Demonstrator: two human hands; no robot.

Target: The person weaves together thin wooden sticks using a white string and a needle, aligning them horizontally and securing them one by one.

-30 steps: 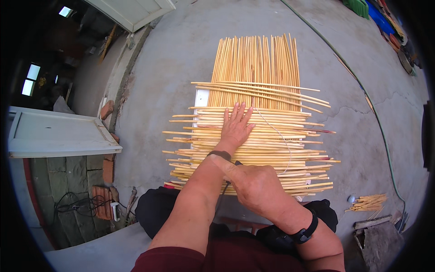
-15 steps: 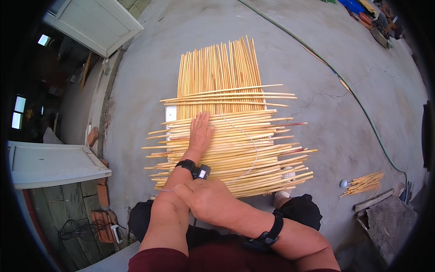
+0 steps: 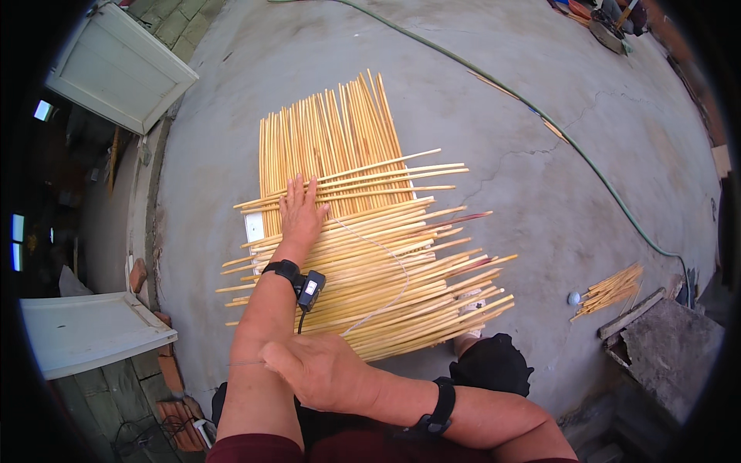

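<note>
Crossing low in the view, the right forearm (image 3: 409,397) comes in from the lower right and passes over the left forearm (image 3: 258,363), which points up toward the sticks. The left hand (image 3: 302,220) lies palm down, opened out, its fingers straight, slightly spread and pointing away from the body. It presses or rests on the sticks near their left side and grips nothing that can be seen. The right hand (image 3: 320,374) is curled into a loose fist above the left forearm, with the thread drawn into it; the exact fingertip hold is hidden.

The work lies on the grey concrete floor (image 3: 540,309) in front of the person. Its largest part is a broad layer of crosswise sticks (image 3: 370,270), pale yellow and straight, with uneven ends jutting out at both sides; a few right-hand ends are stained dark red. Beyond it, a close row of lengthwise sticks (image 3: 324,139) runs away from the body, browner in tone, fanning somewhat and ragged at the far end. A few loose sticks (image 3: 421,169) lie over that row at a slant, left ends bunched and right ends spread; the left fingers reach over them. A corner of a white board (image 3: 254,225) shows beneath at left. Smallest is the white thread (image 3: 406,274), slack and bowed across the crosswise sticks.
</note>
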